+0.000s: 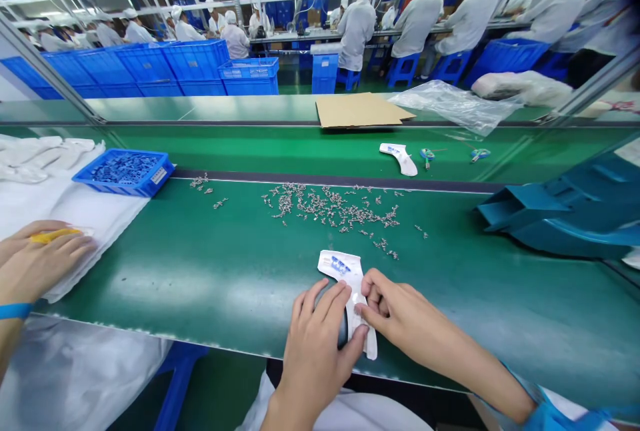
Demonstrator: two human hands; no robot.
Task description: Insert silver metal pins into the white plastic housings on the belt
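Note:
A white plastic housing [345,271], shaped like a pistol grip with blue marks at its upper end, lies on the green work surface [210,271] near the front edge. My left hand [315,344] rests over its lower left side with fingers wrapped on it. My right hand [395,314] pinches at the housing's middle from the right, fingertips pressed together. A scatter of several small silver screws [335,208] lies on the mat just beyond the housing.
A blue tray [150,184] of small grey parts sits at left. A co-worker's hand [37,258] holds a yellow tool on white cloth. Another white housing [400,158] lies on the conveyor. Blue plastic bins [565,208] stand right. Cardboard [360,110] and workers behind.

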